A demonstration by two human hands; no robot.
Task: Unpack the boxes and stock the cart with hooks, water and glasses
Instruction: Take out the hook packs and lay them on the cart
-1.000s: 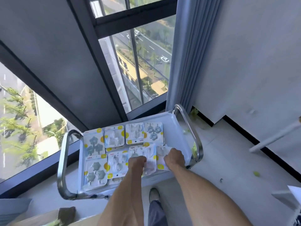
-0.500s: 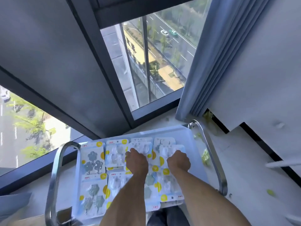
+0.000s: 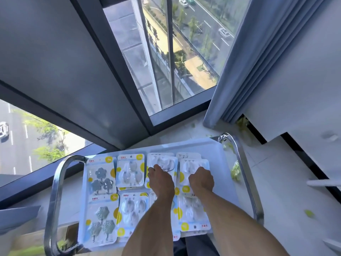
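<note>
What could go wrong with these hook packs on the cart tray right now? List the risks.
1. Each hand, left hand and right hand, is setting a pack on top of a far-row pack; the glossy blisters could slide off each other.
2. The nearest packs seem to overhang the tray's near edge and might drop to the floor.
3. Packs cover much of the tray, leaving little room for water and glasses.

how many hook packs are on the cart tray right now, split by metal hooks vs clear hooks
Metal hook packs: 2 (flower pack, hexagon pack)
Clear hook packs: at least 6 (e.g.), some overlapped or under the left hand and right hand
Total: at least 8 on the cart tray
</note>
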